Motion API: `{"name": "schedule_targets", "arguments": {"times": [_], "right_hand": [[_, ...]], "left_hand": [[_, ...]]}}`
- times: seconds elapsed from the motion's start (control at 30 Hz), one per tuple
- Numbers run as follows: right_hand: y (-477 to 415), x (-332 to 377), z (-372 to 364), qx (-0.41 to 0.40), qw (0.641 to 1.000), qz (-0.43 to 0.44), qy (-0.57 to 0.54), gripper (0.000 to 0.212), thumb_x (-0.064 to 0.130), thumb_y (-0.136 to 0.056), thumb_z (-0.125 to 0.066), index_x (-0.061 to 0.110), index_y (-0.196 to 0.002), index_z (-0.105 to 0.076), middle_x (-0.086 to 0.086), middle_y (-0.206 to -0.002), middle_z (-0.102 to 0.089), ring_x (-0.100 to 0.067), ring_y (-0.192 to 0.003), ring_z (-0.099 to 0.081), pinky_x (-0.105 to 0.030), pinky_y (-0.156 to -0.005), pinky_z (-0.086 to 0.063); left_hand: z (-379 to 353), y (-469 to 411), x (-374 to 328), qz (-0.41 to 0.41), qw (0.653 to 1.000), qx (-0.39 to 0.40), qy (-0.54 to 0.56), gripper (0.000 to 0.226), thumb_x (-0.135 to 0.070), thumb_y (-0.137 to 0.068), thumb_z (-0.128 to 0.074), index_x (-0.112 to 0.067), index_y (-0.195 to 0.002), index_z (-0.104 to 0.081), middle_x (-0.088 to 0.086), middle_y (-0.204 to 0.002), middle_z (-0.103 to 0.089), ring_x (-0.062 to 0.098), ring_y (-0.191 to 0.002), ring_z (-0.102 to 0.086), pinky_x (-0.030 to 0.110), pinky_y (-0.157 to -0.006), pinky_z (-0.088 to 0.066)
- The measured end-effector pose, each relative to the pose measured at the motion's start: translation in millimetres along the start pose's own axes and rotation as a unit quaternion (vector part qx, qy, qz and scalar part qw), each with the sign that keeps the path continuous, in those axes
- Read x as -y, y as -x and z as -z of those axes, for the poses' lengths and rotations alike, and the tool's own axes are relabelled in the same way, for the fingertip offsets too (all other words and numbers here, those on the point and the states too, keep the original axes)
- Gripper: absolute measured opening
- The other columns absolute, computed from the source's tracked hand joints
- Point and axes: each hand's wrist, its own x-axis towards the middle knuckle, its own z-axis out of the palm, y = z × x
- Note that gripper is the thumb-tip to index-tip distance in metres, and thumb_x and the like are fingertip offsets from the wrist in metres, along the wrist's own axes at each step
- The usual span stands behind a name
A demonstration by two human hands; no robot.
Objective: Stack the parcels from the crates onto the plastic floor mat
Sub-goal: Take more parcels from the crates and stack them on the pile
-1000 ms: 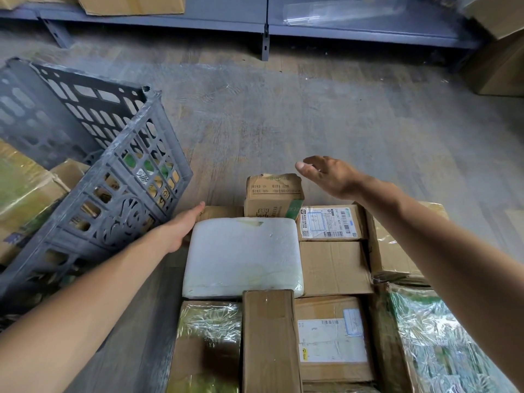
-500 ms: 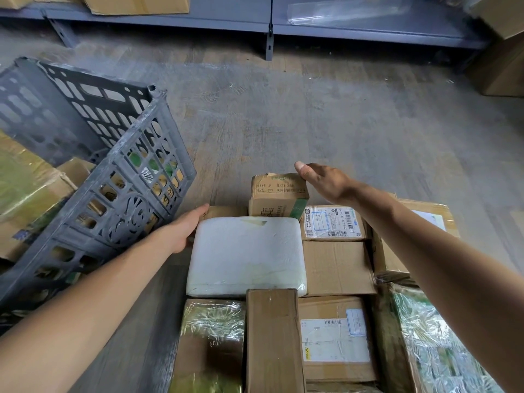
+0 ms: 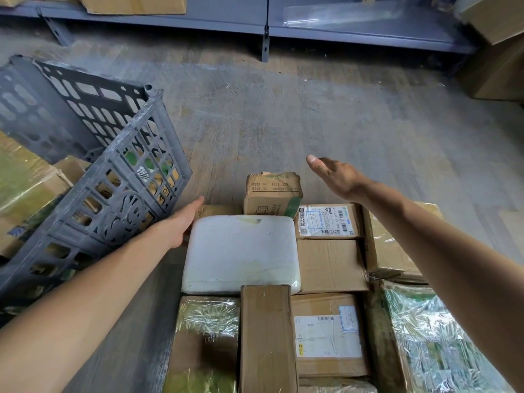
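Fingers (image 3: 195, 207) of the left hand (image 3: 181, 225) are held straight and laid against the left edge of the white foam parcel (image 3: 241, 251), which is packed among cardboard parcels (image 3: 330, 265) on the floor (image 3: 283, 123). Beyond it, the right hand (image 3: 337, 177) is held above the small brown box (image 3: 272, 194) with loosely extended fingers (image 3: 317, 165), nothing gripped. A tilted grey crate (image 3: 113, 188) is seen at the left.

1 head-worn wide view — forward and down, close above parcels (image 3: 330, 265)
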Motion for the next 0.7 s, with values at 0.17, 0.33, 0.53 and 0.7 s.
{"name": "schedule_targets", "arguments": {"times": [0.17, 0.33, 0.53, 0.7], "right_hand": [[9, -25, 18, -0.054, 0.997, -0.017, 0.044, 0.075, 0.065, -0.097, -0.024, 0.012, -0.148, -0.040, -0.017, -0.150, -0.043, -0.034, -0.137, -0.040, -0.041, -0.111, -0.032], [24, -19, 23, -0.149, 0.978, -0.019, 0.144, 0.081, 0.070, -0.094, -0.018, 0.018, -0.156, -0.018, -0.017, -0.161, -0.020, -0.037, -0.146, -0.021, -0.050, -0.118, -0.020], [48, 48, 26, -0.194, 0.948, 0.056, 0.248, 0.082, 0.072, -0.092, -0.007, 0.024, -0.158, -0.002, -0.012, -0.164, 0.001, -0.032, -0.151, 0.001, -0.050, -0.122, -0.004], [70, 71, 42, -0.214, 0.938, 0.059, 0.266, 0.081, 0.072, -0.093, -0.008, 0.024, -0.158, -0.002, -0.010, -0.165, 0.003, -0.031, -0.151, 0.003, -0.050, -0.122, -0.002]], "left_hand": [[-6, 20, -17, -0.091, 0.990, -0.071, -0.084, 0.078, -0.065, -0.096, -0.040, -0.018, -0.157, -0.022, 0.009, -0.162, -0.023, 0.030, -0.147, -0.024, 0.048, -0.118, -0.021], [-11, 55, -48, -0.313, 0.908, -0.142, -0.241, 0.076, -0.064, -0.097, -0.036, -0.023, -0.158, -0.017, 0.005, -0.164, -0.018, 0.029, -0.150, -0.017, 0.051, -0.120, -0.018], [-26, 106, -91, -0.468, 0.756, -0.191, -0.417, 0.075, -0.065, -0.097, -0.031, -0.023, -0.158, -0.018, 0.009, -0.166, -0.008, 0.031, -0.152, -0.006, 0.053, -0.121, -0.009], [-36, 140, -100, -0.488, 0.704, -0.165, -0.489, 0.079, -0.069, -0.095, -0.027, -0.026, -0.158, -0.011, 0.008, -0.166, -0.004, 0.028, -0.152, -0.003, 0.051, -0.122, -0.006]]}}
